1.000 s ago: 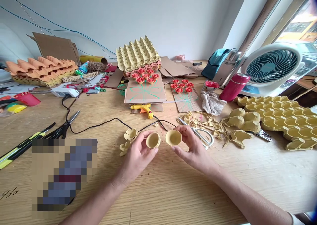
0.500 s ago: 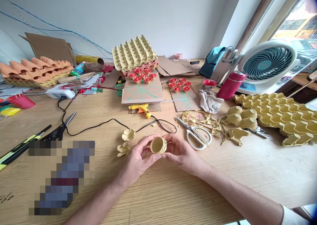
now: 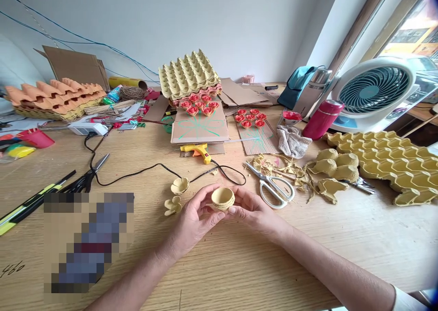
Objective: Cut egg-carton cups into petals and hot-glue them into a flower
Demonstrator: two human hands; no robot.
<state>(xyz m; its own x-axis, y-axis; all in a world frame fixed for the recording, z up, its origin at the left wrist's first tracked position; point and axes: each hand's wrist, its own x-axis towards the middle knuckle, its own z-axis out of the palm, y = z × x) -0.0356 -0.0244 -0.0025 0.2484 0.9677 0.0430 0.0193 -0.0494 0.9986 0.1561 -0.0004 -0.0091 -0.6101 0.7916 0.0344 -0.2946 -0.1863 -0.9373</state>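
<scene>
Two yellow egg-carton cups [image 3: 222, 197] sit nested one inside the other, held just above the wooden table [image 3: 239, 265]. My left hand [image 3: 193, 219] grips them from the left and my right hand [image 3: 253, 210] from the right, fingertips on the rim and base. To the left of my hands, two cut petal-shaped cup pieces [image 3: 179, 185] [image 3: 172, 206] lie on the table. White-handled scissors [image 3: 273, 186] rest to the right, beside a pile of carton scraps [image 3: 290, 169].
A yellow glue gun [image 3: 199, 151] with black cord, cardboard sheets with red carton flowers [image 3: 200, 108], egg trays [image 3: 188, 76] [image 3: 390, 160], a fan [image 3: 372, 92], a red bottle [image 3: 321, 119], black scissors [image 3: 85, 178] and a blurred patch [image 3: 87, 240] at front left.
One second ago each hand held a separate cup, apart. The hands came together, slid one cup into the other, and now tilt the nested pair with the opening upward.
</scene>
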